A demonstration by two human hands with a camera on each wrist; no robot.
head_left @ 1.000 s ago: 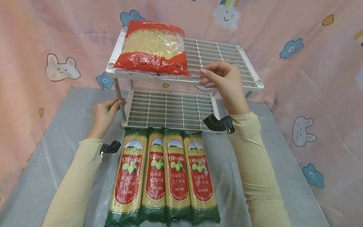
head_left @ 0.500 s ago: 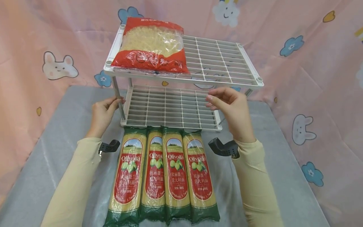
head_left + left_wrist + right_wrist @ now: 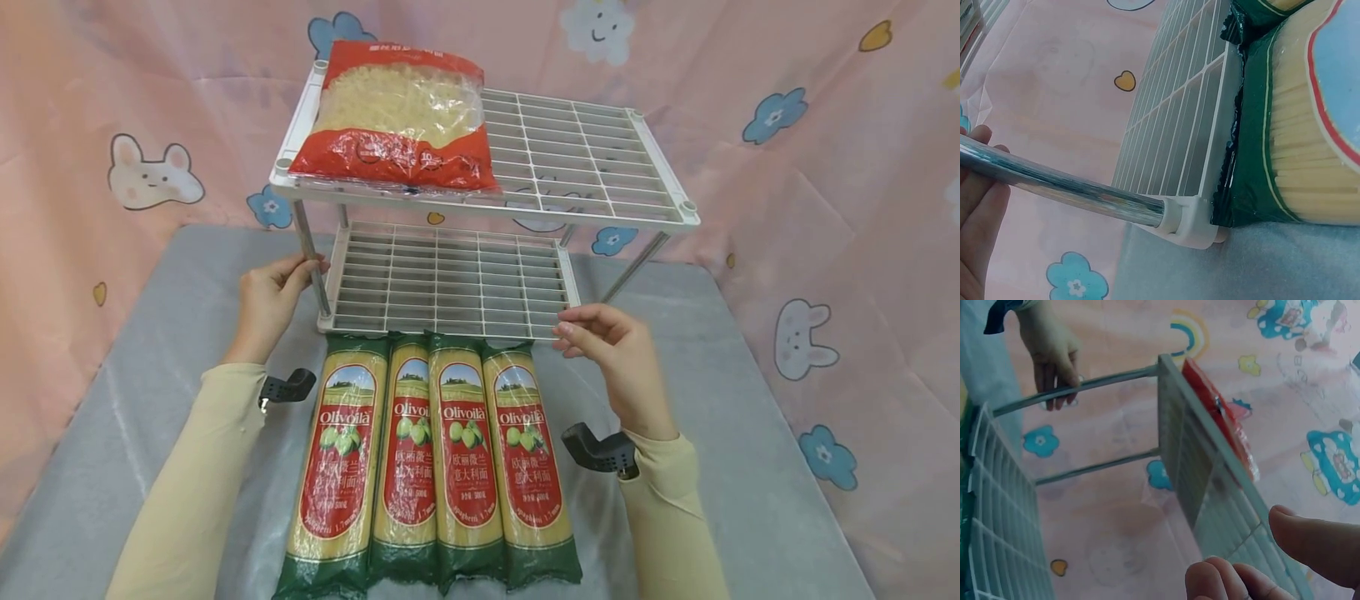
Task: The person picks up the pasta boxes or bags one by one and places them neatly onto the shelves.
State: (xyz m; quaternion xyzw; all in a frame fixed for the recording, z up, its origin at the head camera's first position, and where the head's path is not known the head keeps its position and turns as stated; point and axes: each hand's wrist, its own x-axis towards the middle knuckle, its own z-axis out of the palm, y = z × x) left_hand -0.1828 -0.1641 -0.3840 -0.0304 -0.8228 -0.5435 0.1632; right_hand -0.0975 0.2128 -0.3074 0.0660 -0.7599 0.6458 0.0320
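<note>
My left hand (image 3: 266, 304) is at the front left metal post (image 3: 1066, 184) of a white two-tier rack (image 3: 427, 202), its thumb and fingers pinching it. In the right wrist view, that hand on the post shows at the upper left. My right hand (image 3: 618, 358) is in front of the lower shelf's right corner, fingers loosely bent and thumb apart, with nothing between them. A red pasta bag (image 3: 397, 117) with a clear window lies on the upper shelf's left side. Several green-ended spaghetti packs (image 3: 341, 458) lie side by side in front of the rack.
The lower shelf (image 3: 450, 279) is a white grid close above the grey-covered table (image 3: 750, 433). A pink patterned curtain (image 3: 847, 208) hangs behind and at both sides. The packs' top ends meet the rack's front edge.
My right hand has moved down from the upper shelf's front edge to the lower shelf's right corner. The left hand stays on the post, and the bag and packs keep their places.
</note>
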